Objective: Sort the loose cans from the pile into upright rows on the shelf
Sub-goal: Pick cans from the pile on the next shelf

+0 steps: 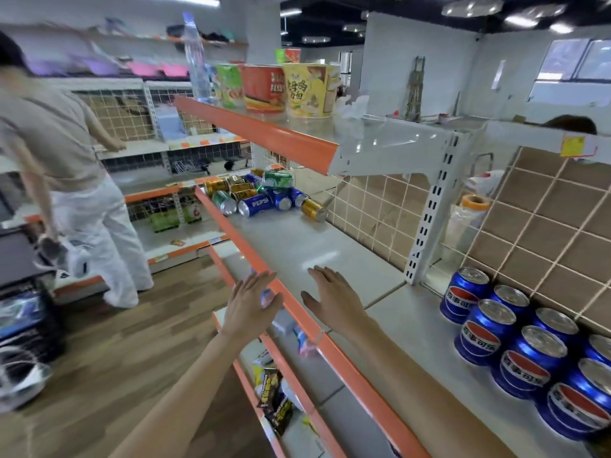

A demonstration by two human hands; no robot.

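Note:
A pile of loose cans [261, 195] lies on its side at the far left end of the middle shelf [297, 246]: blue, green and gold ones, with one gold can [314, 209] lying a little apart to the right. Upright blue cans [515, 335] stand in two rows along the back grid at the right end. My left hand [253, 304] is stretched out flat in front of the shelf's orange lip, holding nothing. My right hand [330, 300] hovers palm down over the bare shelf, fingers straight and empty.
Instant noodle cups [284, 89] and a water bottle [195, 61] stand on the top shelf. Snack packets [274, 395] lie on the lower shelf. A person in white trousers [76, 180] stands in the aisle to the left. A white upright post [426, 223] divides the shelf bays.

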